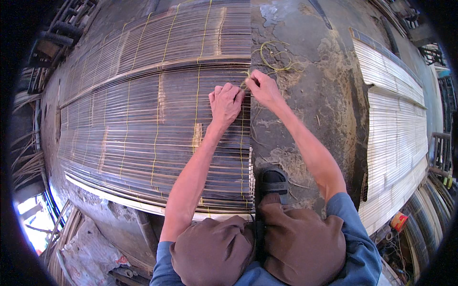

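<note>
Yellow cord (pixel 248 76) at the right edge of a dark slat mat (pixel 143 119), spread flat on the concrete floor (pixel 310 95). Loose tail (pixel 276 57) of the same cord curled on the floor just beyond the edge. Left hand (pixel 225 102) knuckles-up, fingers curled and pressed on the slats at the edge row. Right hand (pixel 264 88) closed, pinching the cord beside it, both touching at the knot. Sandalled foot (pixel 273 182) planted near the mat's corner. Paler mat (pixel 396 128) well apart on the right. Likely risks: cord slipping from the pinch and slackening the tie, thin end slats shifting or splitting under a hard pull, loose tail snagging on rough concrete.
</note>
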The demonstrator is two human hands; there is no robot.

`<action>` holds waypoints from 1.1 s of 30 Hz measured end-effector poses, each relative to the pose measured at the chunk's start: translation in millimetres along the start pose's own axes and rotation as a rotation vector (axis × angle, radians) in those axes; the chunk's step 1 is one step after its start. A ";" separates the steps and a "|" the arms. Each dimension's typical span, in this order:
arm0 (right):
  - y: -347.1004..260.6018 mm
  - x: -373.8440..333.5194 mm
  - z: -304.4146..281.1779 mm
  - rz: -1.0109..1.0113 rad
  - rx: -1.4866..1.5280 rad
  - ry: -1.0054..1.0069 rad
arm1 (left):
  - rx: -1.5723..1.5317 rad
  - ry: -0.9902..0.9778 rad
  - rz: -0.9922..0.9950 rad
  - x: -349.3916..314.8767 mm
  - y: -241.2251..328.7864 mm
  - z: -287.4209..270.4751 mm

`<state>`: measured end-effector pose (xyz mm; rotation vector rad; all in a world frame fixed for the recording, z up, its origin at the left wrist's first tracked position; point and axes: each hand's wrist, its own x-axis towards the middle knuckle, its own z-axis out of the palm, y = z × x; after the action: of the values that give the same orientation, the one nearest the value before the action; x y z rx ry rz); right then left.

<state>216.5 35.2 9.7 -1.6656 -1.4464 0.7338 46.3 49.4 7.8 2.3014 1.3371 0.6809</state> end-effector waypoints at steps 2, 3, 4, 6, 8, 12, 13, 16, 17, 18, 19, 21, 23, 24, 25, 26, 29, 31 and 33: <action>8.0 -17.0 4.5 0.191 0.002 -0.007 | -0.002 0.104 0.015 -1.8 2.4 3.8; 12.3 -26.2 8.8 0.260 0.003 -0.006 | -0.002 0.185 0.044 -4.1 4.1 6.4; 17.1 -33.1 11.9 0.399 -0.016 -0.017 | -0.001 0.264 0.071 -5.9 5.2 8.3; 24.1 -37.4 18.3 0.329 0.019 0.055 | -0.005 0.332 0.124 -5.1 5.0 9.5; 26.1 -30.8 18.7 0.315 0.128 0.119 | -0.007 0.319 0.154 -3.1 3.0 8.4; 7.3 2.3 3.4 0.131 0.143 0.094 | -0.054 0.130 0.077 4.4 -6.1 3.0; -2.0 11.2 1.0 0.092 0.111 0.079 | -0.089 0.104 0.060 6.7 -8.3 3.5; -29.6 34.5 2.3 -0.002 0.087 0.022 | -0.226 0.052 0.021 12.8 -14.9 6.7; -34.9 38.0 2.6 -0.051 0.092 0.012 | -0.249 0.056 0.028 15.0 -17.6 7.6; -37.4 39.9 2.6 -0.154 0.120 -0.007 | -0.270 0.029 0.007 17.1 -20.0 8.8; -36.8 39.2 2.3 -0.093 0.201 -0.092 | -0.305 0.000 -0.026 17.8 -21.8 10.0; -28.8 33.7 0.3 0.139 0.446 -0.162 | -0.230 -0.012 -0.037 17.0 -23.1 12.9; -14.6 24.6 -4.6 0.261 0.450 -0.207 | -0.227 -0.005 -0.061 14.2 -22.5 16.4; -8.4 20.7 -5.7 0.143 0.459 -0.321 | -0.201 -0.015 -0.066 14.2 -22.1 17.4; -3.7 18.2 -5.8 0.069 0.442 -0.390 | -0.175 -0.032 -0.071 14.3 -22.1 18.0; -0.6 16.9 -6.9 0.057 0.388 -0.458 | -0.152 -0.034 -0.069 15.3 -21.9 17.4; -2.5 18.6 -5.7 -0.040 0.379 -0.391 | -0.147 -0.016 -0.040 16.9 -20.3 13.4; -8.8 21.9 -5.4 -0.047 0.228 -0.305 | -0.159 -0.023 -0.039 15.7 -17.1 10.9; -15.1 23.5 -5.5 -0.075 0.049 -0.166 | -0.178 -0.009 -0.031 13.6 -12.8 9.3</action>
<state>217.4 57.7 27.1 -1.5346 -1.5839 0.8759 48.7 66.5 -3.9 2.1360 1.2522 0.7466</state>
